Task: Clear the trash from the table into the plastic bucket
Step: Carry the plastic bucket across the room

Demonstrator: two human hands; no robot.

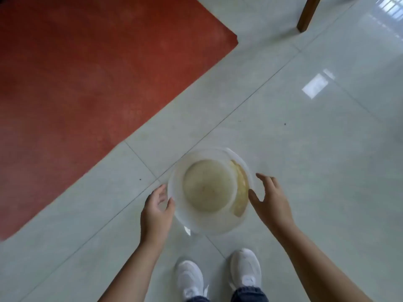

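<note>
A see-through plastic bucket (218,225) stands on the tiled floor just ahead of my feet. Its bottom is stained yellowish and I see no trash inside it. My left hand (157,212) is at the bucket's left side, fingers loosely curved, thumb at the rim. On the right side is my right hand (270,201), fingers spread and thumb against the rim. Neither hand has closed around the bucket. No trash shows anywhere in view.
A large red surface (87,83) with a rounded corner fills the upper left. A brown wooden leg (307,14) stands at the top right. My two white shoes (218,277) are directly below the bucket on glossy pale floor tiles (305,149).
</note>
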